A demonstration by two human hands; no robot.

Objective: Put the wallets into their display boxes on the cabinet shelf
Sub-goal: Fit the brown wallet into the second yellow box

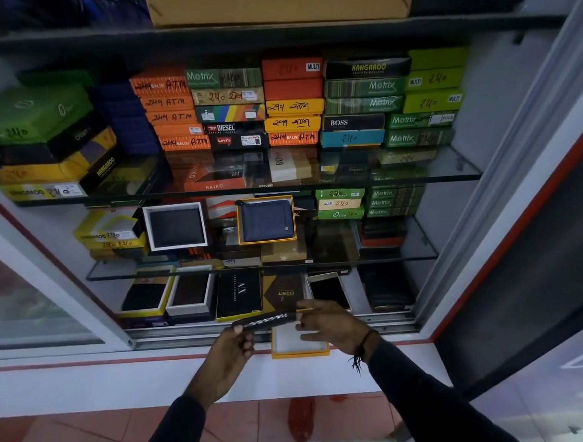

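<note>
Black zip wallet (264, 320) pinched between both hands: left (230, 348), right (328, 322), above open yellow-rimmed box (299, 349).

Two bare hands: left hand (229, 349), right hand (331, 322). Long dark navy sleeves (421, 389) cover both forearms to wrists. Black frayed thread band (363, 348) around right wrist, loose strands hanging.

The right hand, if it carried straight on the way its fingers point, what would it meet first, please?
Probably the zippered wallet that the left hand holds; the right hand points left at its end, seemingly already touching it, above the open yellow box.
</note>
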